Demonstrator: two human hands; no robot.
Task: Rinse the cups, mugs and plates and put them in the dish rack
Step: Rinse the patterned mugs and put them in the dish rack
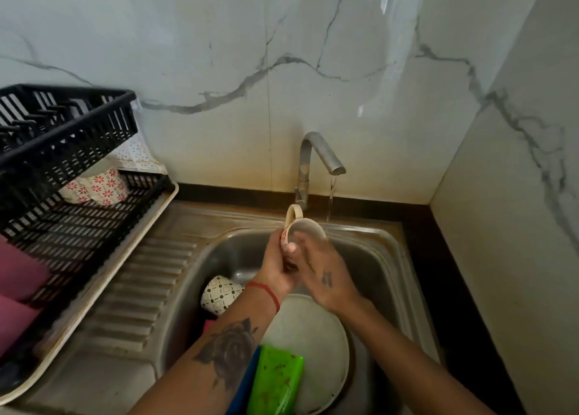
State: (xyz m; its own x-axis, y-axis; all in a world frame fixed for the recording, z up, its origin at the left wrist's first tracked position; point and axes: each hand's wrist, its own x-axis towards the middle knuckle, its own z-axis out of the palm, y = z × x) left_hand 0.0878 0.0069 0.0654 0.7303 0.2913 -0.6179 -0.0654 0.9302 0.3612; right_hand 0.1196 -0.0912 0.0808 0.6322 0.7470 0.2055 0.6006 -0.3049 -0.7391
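Over the steel sink, the left hand grips a cream ceramic mug with red flowers, tilted toward the person just beside the tap's thin stream, likely so water can reach inside. The right hand reaches straight fingers into its mouth, apparently rubbing. The black plastic dish rack waits to the left.

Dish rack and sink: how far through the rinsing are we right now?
Early on, it seems. Done: one red-flowered mug sits upside down in the black dish rack. In hand: the left hand grips a matching mug just short of the running tap, while the right hand rubs its rim. Left: a patterned mug, a white plate and a green plate wait in the sink.
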